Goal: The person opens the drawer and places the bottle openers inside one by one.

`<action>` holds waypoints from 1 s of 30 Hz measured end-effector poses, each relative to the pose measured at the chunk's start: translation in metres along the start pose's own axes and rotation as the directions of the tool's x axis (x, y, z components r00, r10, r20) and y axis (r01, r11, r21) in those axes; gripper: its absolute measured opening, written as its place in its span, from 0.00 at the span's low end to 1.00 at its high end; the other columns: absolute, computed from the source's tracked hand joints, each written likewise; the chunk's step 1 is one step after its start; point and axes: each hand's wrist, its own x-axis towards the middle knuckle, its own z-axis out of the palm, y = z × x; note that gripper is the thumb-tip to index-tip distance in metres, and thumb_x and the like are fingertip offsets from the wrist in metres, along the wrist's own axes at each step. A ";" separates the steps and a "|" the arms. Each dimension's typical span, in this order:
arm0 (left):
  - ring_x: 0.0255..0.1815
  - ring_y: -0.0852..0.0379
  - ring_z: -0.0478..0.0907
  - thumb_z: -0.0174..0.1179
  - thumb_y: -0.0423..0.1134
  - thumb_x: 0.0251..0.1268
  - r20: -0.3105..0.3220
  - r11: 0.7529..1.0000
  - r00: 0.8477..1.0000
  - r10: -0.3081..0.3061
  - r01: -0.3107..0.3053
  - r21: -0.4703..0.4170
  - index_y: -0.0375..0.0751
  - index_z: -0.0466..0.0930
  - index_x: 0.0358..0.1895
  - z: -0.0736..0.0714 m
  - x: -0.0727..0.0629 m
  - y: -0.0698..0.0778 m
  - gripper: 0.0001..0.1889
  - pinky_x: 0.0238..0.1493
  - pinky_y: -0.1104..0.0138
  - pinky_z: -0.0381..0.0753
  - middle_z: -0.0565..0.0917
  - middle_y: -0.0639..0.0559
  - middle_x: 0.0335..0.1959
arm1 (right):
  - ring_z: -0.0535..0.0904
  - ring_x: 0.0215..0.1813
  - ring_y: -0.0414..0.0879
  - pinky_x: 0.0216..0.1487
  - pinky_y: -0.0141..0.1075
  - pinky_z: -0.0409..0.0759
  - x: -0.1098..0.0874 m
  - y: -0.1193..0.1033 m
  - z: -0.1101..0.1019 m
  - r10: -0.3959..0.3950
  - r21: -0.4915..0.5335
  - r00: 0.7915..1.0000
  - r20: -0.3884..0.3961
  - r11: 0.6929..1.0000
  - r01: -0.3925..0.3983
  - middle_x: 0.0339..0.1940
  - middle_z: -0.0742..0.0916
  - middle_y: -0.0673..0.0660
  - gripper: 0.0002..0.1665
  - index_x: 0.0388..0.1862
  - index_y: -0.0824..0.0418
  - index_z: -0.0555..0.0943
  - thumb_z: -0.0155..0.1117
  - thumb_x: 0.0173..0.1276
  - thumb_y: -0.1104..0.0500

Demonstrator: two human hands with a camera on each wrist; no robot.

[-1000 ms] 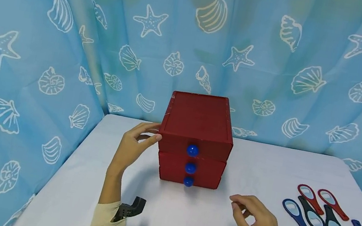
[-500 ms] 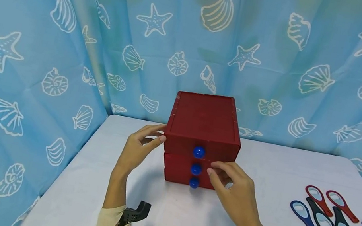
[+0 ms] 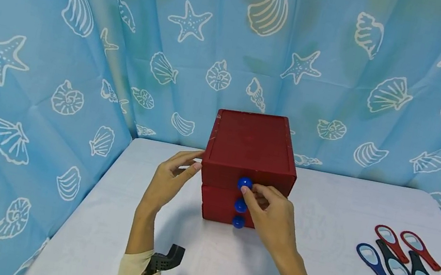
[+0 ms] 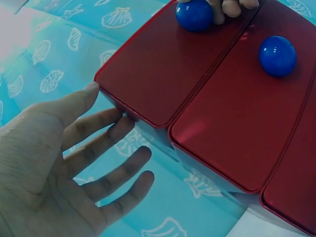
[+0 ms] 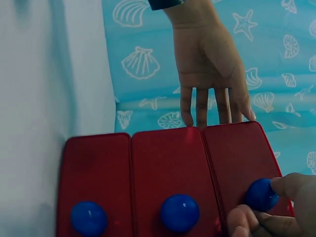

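A red three-drawer box stands on the white table, each drawer front bearing a round blue knob. My right hand pinches the top knob between thumb and fingers, as the right wrist view shows from close by. The middle knob and bottom knob are untouched. At the box's upper left front edge rests my left hand, its fingers extended along the side. In the left wrist view its thumb touches the edge of the top drawer front. All three drawers look closed.
Several magnifier-like handled pieces lie on the table at the right, including a red one, a black one and a blue one. A blue shell-patterned curtain hangs behind and at the left of the white table.
My right hand has moved left and up from the table to the top knob and now pinches it. The left hand stays at the box's side. The head view has shifted slightly.
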 end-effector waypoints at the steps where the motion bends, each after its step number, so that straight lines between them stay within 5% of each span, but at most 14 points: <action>1: 0.62 0.54 0.74 0.58 0.47 0.75 0.002 1.000 1.000 -0.007 0.007 -0.002 0.50 0.77 0.67 0.000 -0.001 0.005 0.21 0.58 0.54 0.77 0.77 0.56 0.63 | 0.82 0.38 0.42 0.40 0.34 0.83 -0.001 0.001 0.001 0.002 0.009 1.000 -0.011 1.000 -0.002 0.36 0.85 0.51 0.19 0.47 0.64 0.87 0.69 0.70 0.50; 5: 0.62 0.51 0.73 0.57 0.42 0.76 0.012 0.999 0.999 -0.031 0.031 -0.012 0.44 0.76 0.68 0.002 -0.003 0.012 0.21 0.59 0.53 0.77 0.77 0.51 0.64 | 0.81 0.37 0.41 0.39 0.31 0.83 -0.006 0.002 0.000 0.004 0.039 0.999 -0.041 0.999 -0.003 0.35 0.86 0.50 0.18 0.45 0.65 0.88 0.71 0.68 0.51; 9: 0.62 0.52 0.74 0.58 0.44 0.75 0.011 1.000 1.000 -0.006 0.007 -0.022 0.50 0.77 0.68 0.002 0.001 -0.002 0.21 0.59 0.54 0.78 0.77 0.54 0.64 | 0.81 0.36 0.39 0.38 0.30 0.83 -0.012 0.000 -0.003 -0.002 0.055 0.999 -0.048 0.998 0.004 0.34 0.86 0.49 0.17 0.44 0.64 0.88 0.72 0.67 0.51; 18: 0.61 0.55 0.74 0.58 0.50 0.74 0.014 1.000 1.000 0.022 -0.021 -0.018 0.59 0.78 0.66 0.001 0.002 -0.004 0.20 0.58 0.55 0.79 0.77 0.61 0.63 | 0.81 0.34 0.38 0.35 0.29 0.83 -0.027 -0.006 -0.005 0.004 0.096 0.999 -0.048 0.995 0.001 0.33 0.86 0.48 0.15 0.42 0.64 0.88 0.74 0.65 0.54; 30: 0.62 0.53 0.74 0.59 0.48 0.74 0.011 0.999 1.000 0.015 -0.015 -0.029 0.57 0.78 0.66 -0.001 0.000 -0.002 0.20 0.58 0.54 0.78 0.77 0.57 0.63 | 0.80 0.32 0.39 0.34 0.30 0.83 -0.048 -0.016 -0.009 0.012 0.094 0.998 -0.061 0.996 -0.006 0.30 0.84 0.44 0.11 0.39 0.63 0.89 0.76 0.63 0.56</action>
